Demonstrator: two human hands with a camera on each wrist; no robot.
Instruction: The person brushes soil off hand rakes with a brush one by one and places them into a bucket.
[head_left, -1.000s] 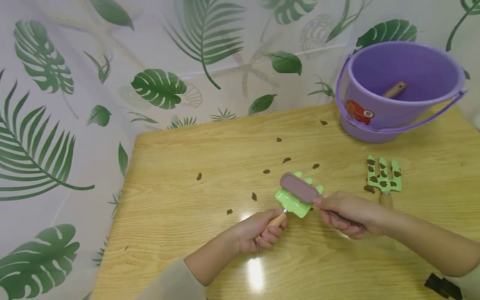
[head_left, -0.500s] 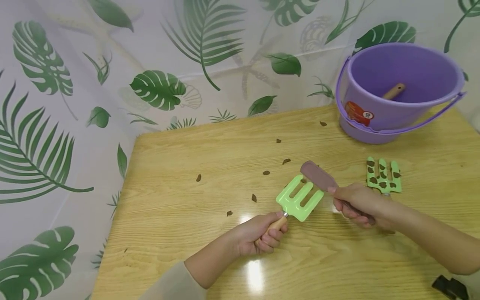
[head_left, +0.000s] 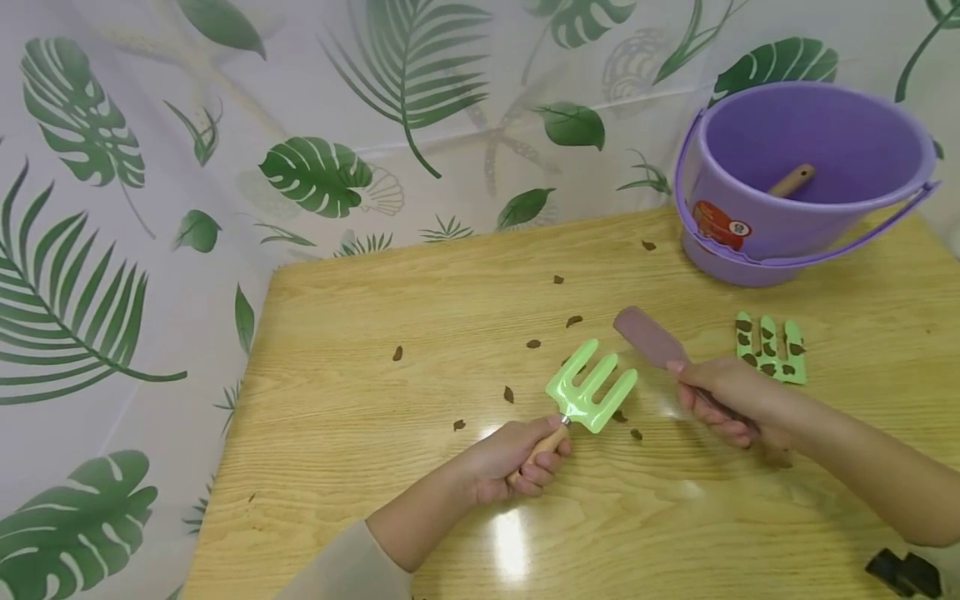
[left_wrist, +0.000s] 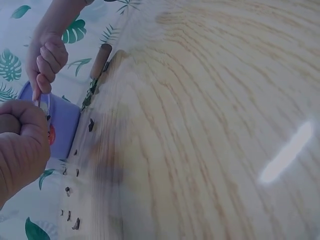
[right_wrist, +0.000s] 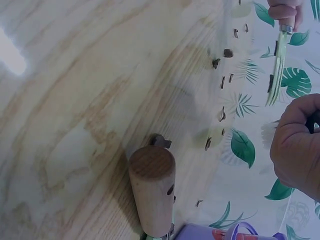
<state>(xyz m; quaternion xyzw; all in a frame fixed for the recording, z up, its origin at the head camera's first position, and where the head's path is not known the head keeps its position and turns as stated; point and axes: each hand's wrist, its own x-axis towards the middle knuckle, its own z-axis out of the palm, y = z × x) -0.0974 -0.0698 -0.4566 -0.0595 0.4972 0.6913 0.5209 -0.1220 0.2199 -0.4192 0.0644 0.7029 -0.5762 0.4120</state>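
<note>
My left hand [head_left: 521, 458] grips the wooden handle of a green hand fork [head_left: 585, 400], its three tines angled up and right above the table. The fork's upward face shows bare green. In the right wrist view, dark bits cling to one side of the fork [right_wrist: 279, 60]. To its right, my right hand [head_left: 731, 400] holds a mauve flat-headed tool [head_left: 651, 337] like a brush, by its slim handle; its working face is turned away. The tool is apart from the fork. A second green fork [head_left: 789, 369] lies beyond the right hand with brown flakes on it.
A purple bucket [head_left: 738, 242] with a lowered handle stands at the back right; a wooden handle [head_left: 792, 180] shows inside it. Several brown flakes [head_left: 533, 343] lie scattered over the wooden table [head_left: 337, 333]. A leaf-patterned cloth [head_left: 315, 100] hangs behind and to the left.
The mauve tool has moved off the green fork, up and to the right. The fork has shifted slightly left and turned. Two brown flakes now show on the table beside it.
</note>
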